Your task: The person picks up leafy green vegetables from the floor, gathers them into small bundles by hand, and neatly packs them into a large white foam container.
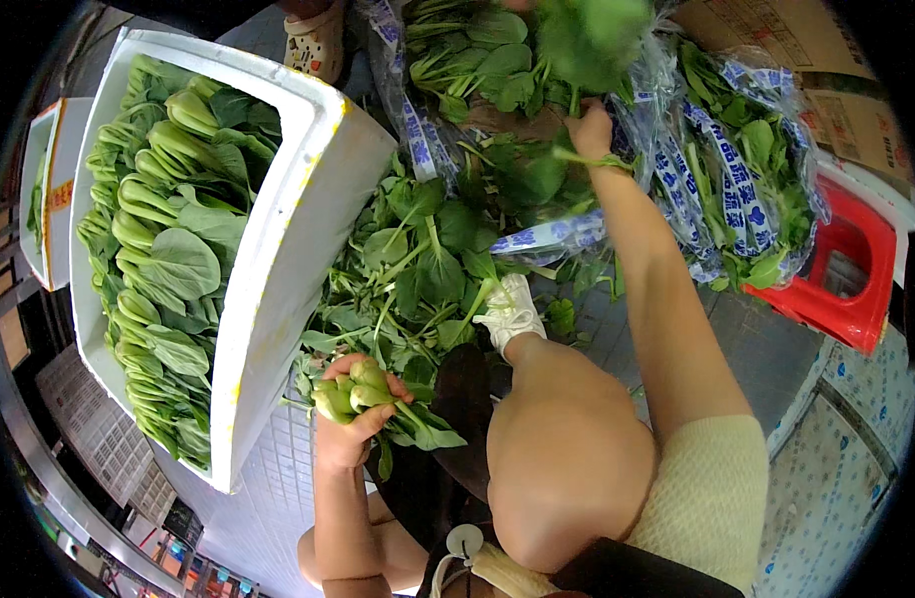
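Note:
My left hand (356, 407) grips a small bunch of bok choy (353, 392), its pale stem ends up and leaves hanging toward my lap. At the far side, my right hand (592, 131) reaches to an opened printed plastic bag (551, 235) of leafy greens. Its fingers are partly hidden beside the stem of a blurred leafy green (595, 45), and whether they hold it is unclear. A loose stem lies across that wrist. To the left, a white foam box (308, 217) holds rows of bok choy (158, 247) with the stem ends facing one way.
Loose leaves (420, 261) are heaped on the floor between box and bag, around my white shoe (513, 310). On the right are another filled plastic bag (734, 172), a red plastic stool (849, 261) and cardboard boxes (846, 97). Another person's clog (313, 48) stands behind the foam box.

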Available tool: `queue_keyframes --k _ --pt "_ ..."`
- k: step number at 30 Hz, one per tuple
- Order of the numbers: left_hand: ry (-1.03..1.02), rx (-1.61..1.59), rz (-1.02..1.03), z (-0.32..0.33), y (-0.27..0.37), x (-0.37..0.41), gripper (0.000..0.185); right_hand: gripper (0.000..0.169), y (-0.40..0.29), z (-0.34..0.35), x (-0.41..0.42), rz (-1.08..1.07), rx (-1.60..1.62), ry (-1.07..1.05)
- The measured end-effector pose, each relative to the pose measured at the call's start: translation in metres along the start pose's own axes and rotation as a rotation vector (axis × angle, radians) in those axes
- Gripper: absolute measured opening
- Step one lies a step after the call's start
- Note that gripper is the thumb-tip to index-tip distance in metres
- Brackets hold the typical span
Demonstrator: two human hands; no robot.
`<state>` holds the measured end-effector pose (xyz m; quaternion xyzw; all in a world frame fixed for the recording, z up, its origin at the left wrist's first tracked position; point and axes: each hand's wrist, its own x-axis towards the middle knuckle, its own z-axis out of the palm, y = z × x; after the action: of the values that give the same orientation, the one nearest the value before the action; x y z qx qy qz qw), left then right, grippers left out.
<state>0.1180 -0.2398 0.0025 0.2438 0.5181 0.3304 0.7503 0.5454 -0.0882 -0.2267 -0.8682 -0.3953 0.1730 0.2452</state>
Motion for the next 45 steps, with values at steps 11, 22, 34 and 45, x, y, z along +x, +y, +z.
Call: queue_keyframes --k 11,22,34,45 --pt "0.091 0.305 -0.030 0.007 0.001 0.002 0.051 0.035 -0.076 -0.062 -0.118 0.085 1.007 -0.616" --pt "0.136 0.437 0.139 0.008 -0.006 0.005 0.044 0.025 -0.184 -0.078 -0.220 -0.206 0.941 -1.620" --pt "0.001 -0.251 -0.069 0.009 0.000 0.006 0.068 0.043 -0.172 0.073 -0.004 -0.920 -0.448 -0.156" --pt "0.025 -0.252 -0.018 0.000 -0.001 0.000 0.066 0.020 -0.162 -0.028 -0.081 -0.373 1.147 -0.788"
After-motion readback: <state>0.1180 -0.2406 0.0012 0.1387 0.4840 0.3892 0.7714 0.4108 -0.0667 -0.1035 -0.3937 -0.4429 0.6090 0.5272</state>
